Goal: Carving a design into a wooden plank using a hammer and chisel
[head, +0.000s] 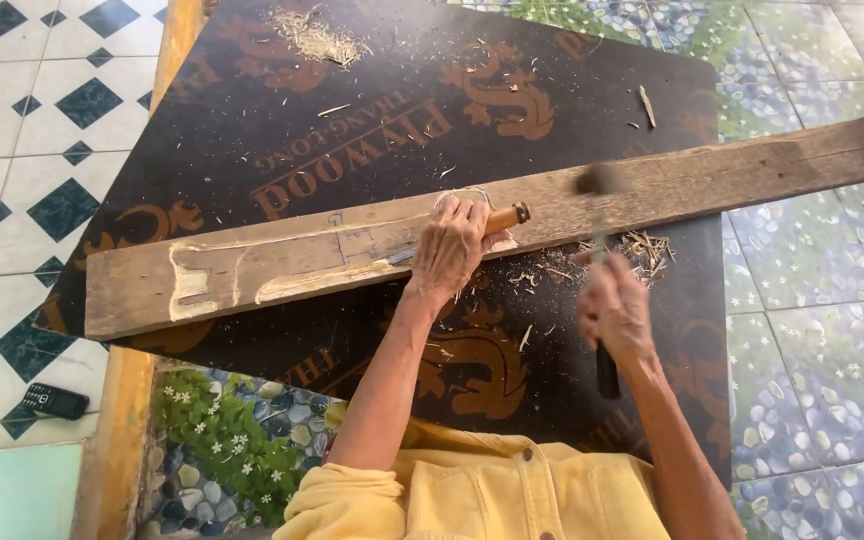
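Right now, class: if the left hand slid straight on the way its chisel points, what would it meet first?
The left hand, gripping the wooden-handled chisel, would probably follow the pale carved groove along the long weathered plank; depth is uncertain.

Plywood sheet (pixel 372 110) carries plank (pixel 652 185), shavings (pixel 317 40)

White floor tiles with dark green diamonds (pixel 12 110) at left, pebble-and-flower patterned flooring (pixel 812 330) at right, dark printed plywood sheet (pixel 282 110) between, daylight.
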